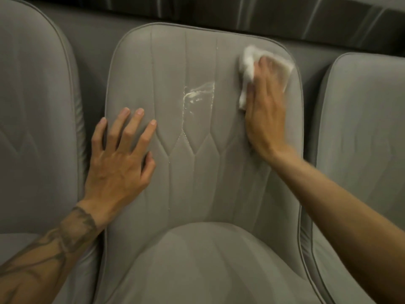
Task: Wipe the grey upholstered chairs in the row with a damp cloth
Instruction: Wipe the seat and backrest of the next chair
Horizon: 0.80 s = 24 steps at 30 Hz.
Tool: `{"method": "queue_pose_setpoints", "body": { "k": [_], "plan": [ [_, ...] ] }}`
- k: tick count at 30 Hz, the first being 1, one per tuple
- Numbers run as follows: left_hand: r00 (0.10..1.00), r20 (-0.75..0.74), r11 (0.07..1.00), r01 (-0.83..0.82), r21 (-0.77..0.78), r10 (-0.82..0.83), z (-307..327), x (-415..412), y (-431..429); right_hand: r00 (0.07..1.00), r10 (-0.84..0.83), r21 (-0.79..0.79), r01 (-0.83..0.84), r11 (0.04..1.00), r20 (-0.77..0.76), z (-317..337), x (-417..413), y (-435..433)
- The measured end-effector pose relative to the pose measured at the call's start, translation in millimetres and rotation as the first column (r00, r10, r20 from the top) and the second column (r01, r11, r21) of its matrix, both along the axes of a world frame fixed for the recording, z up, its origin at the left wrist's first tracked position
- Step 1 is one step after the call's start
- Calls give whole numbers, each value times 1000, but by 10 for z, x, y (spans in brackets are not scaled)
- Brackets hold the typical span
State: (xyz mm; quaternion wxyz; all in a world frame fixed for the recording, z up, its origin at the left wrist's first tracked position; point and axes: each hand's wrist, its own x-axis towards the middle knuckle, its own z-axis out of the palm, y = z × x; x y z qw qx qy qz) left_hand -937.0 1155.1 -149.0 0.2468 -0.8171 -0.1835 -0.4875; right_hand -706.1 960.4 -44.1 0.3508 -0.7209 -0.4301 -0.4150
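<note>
furniture: three grey upholstered chairs side by side in a row, backs toward 12 o'clock
middle chair [203, 176]: centre of view, rounded back, piped edge, vertical stitch lines meeting in a diamond pattern; seat cushion at 6 o'clock
left chair [32, 102]: 9 o'clock, cut by frame edge, same piping, just beside the middle one
right chair [363, 128]: 3 o'clock, partly out of frame, narrow gap to the middle one
behind backs: grey surface [92, 38] at 11 o'clock, same tone as the chairs, unclear what it is
top strip: dark band [285, 16] from 12 to 2 o'clock, pale slanted streaks, blurred; wall or floor, cannot tell
light: dim, warm, soft sheen on the upholstery
</note>
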Motion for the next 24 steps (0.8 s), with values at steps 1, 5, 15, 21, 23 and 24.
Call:
{"method": "queue_pose_setpoints", "body": {
  "k": [1, 5, 15, 21, 23, 24],
  "plan": [
    [1000, 0, 1000, -2, 0, 2, -2, 1, -4, 999, 16, -73, -13, 997, 39, -189, -52, -53],
    [1000, -6, 1000, -9, -10, 8, -1, -3, -4, 994, 20, -230, 5, 973, 106, -228, 29, -192],
    [1000, -10, 1000, -10, 9, 10, 5, -8, -6, 989, 111, -254, -83, 964, 100, -780, -152, -104],
    [1000, -10, 1000, -1, -6, 1, -1, -17, -16, 969, 122, -465, -7, 885, 217, -997, -106, -404],
    [1000, -7, 1000, -5, -2, 5, 2, -12, -10, 984, 40, -335, 21, 942, 173, -656, -28, -243],
    [1000, -7, 1000, -7, -3, 7, 1, -9, -13, 989, 8, -278, 33, 960, 147, -570, -17, -166]
  ]
}}
